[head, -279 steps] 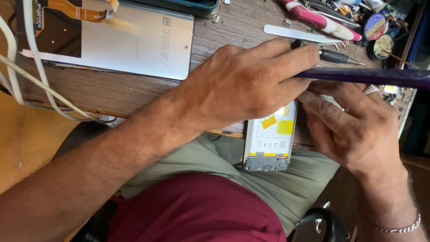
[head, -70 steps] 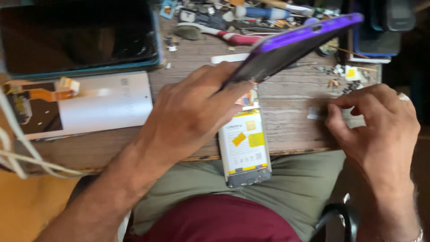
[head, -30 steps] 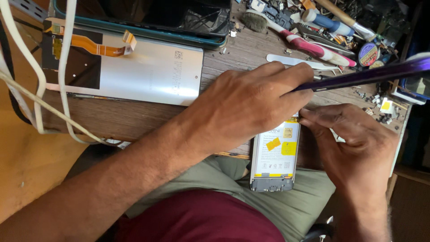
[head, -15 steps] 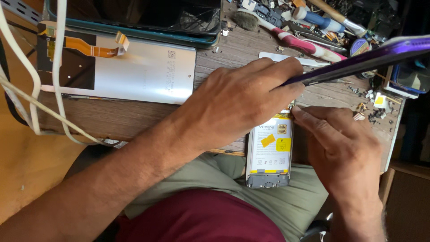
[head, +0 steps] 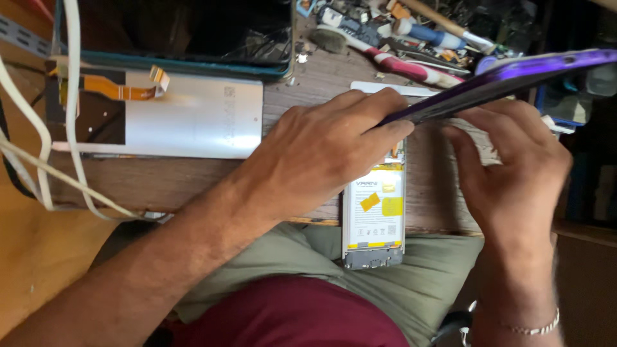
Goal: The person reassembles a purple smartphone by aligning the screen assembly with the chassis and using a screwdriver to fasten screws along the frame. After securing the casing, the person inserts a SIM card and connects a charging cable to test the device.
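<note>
A glossy purple cover [head: 508,80] is seen at the upper right, and a white battery [head: 375,212] with yellow stickers and a yellow stripe at lower centre. At the upper left a silver panel [head: 193,122] with an orange ribbon [head: 119,87] is crossed by white cables [head: 38,128]. Brown wood is shown by the table [head: 160,183], and a red-and-white handle by a tool [head: 402,64] at top centre.

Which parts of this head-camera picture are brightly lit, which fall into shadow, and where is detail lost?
Head view: the silver panel and the opened phone's white battery catch bright light; the right edge past the purple cover sinks into dark shadow; the tool clutter at the top is soft; the left hand and right hand are evenly lit.
</note>
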